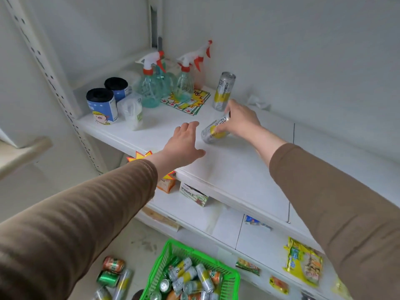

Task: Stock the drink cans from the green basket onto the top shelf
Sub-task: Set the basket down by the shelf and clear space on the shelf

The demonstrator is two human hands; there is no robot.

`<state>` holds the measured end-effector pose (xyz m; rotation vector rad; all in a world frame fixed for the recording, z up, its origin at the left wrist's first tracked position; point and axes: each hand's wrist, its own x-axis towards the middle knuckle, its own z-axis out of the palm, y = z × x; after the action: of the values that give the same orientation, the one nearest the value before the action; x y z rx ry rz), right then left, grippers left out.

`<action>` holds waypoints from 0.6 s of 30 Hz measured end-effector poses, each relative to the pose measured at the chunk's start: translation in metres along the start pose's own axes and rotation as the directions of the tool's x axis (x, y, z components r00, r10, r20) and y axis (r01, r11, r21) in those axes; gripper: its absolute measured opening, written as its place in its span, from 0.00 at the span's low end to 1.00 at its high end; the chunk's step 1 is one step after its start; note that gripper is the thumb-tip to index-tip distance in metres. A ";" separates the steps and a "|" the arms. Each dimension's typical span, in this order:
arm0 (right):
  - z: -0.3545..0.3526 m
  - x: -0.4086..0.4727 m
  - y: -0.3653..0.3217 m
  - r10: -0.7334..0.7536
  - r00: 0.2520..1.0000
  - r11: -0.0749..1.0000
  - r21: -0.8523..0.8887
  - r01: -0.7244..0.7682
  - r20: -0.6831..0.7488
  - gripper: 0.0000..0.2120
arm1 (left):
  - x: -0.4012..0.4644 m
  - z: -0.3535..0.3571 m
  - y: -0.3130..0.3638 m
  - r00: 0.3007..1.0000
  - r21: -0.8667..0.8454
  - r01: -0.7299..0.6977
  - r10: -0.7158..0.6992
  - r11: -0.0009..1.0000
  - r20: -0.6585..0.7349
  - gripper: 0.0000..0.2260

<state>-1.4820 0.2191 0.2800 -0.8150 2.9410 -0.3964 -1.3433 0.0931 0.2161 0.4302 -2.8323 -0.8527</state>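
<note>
The right hand (239, 121) grips a tilted silver-and-yellow can (214, 129) on the top shelf (238, 169), near its back edge. The left hand (184, 144) hovers open beside it, holding nothing.

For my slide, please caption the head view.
Right hand tilts a silver-yellow can onto the top shelf; left hand open.

Legible text, relative to the upright can (224, 91) on the top shelf:
- Upright can: letters "HA" near its top; remainder unreadable.
- Tilted can (214, 128), just in front of it: letters "CIO"; rest blurred.
- All other labels: illegible.
</note>
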 end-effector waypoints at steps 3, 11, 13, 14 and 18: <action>0.005 0.019 -0.004 -0.028 0.998 0.999 0.026 0.029 -0.050 0.37 | 0.017 0.003 -0.005 1.000 0.007 0.010 -0.010 1.000 0.027 0.41; 0.069 0.020 -0.012 0.219 0.952 0.854 0.514 -0.082 -0.213 0.32 | 0.048 0.010 -0.030 0.996 -0.007 -0.003 0.004 1.000 0.090 0.41; 0.087 0.021 -0.011 0.273 0.945 0.821 0.556 -0.130 -0.183 0.28 | 0.056 0.011 -0.035 0.995 -0.003 -0.015 0.015 1.000 0.099 0.41; 0.094 0.025 -0.011 0.291 0.942 0.805 0.575 -0.147 -0.167 0.27 | 0.061 0.011 -0.037 0.995 -0.001 -0.022 0.022 1.000 0.102 0.41; 0.105 0.046 -0.012 0.345 0.927 0.769 0.611 -0.190 -0.146 0.25 | 0.082 0.014 -0.042 0.993 0.017 -0.045 0.042 0.999 0.114 0.41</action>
<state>-1.5022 0.1613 0.1825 -0.2609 2.7870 -1.3834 -1.4144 0.0413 0.1864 0.3310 -2.9444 -0.8681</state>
